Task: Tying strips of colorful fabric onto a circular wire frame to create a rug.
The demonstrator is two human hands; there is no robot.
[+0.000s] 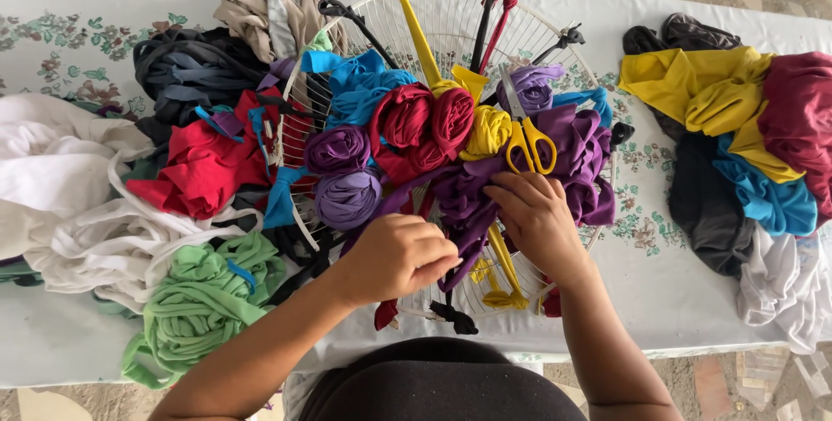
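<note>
Nearest the camera, at six o'clock, a dark-clothed lap is seen, and from it two bare forearms rise toward a round white wire frame (451, 18) laid flat on a table covered with a pale floral cloth (659, 291). A dark purple fabric strip (464, 213) is gripped by both hands near the frame's centre: the left hand (399, 256) is curled into a loose fist with the fingertips pinched on the strip's lower run, and the right hand (537, 217) is closed over its upper part, fingers bent down into the cloth. The step in hand is judged to be the twisting or knotting of this strip onto the wires; a firm pull with both hands and a threading through a free gap would seem to be called for next. Rolled fabric rosettes in purple (347, 174), red (429, 122), blue (360, 83) and yellow (487, 130) are already packed across the frame. Yellow-handled scissors (529, 139) lie just at twelve o'clock of the right hand, close enough to be knocked. Loose yellow ties (503, 278) and dark strip ends hang at five o'clock under the wrists. Heaps of cloth crowd both sides: white (61, 187) and green (204, 304) at nine o'clock, a mixed yellow, maroon and blue pile (745, 126) at three o'clock.
</note>
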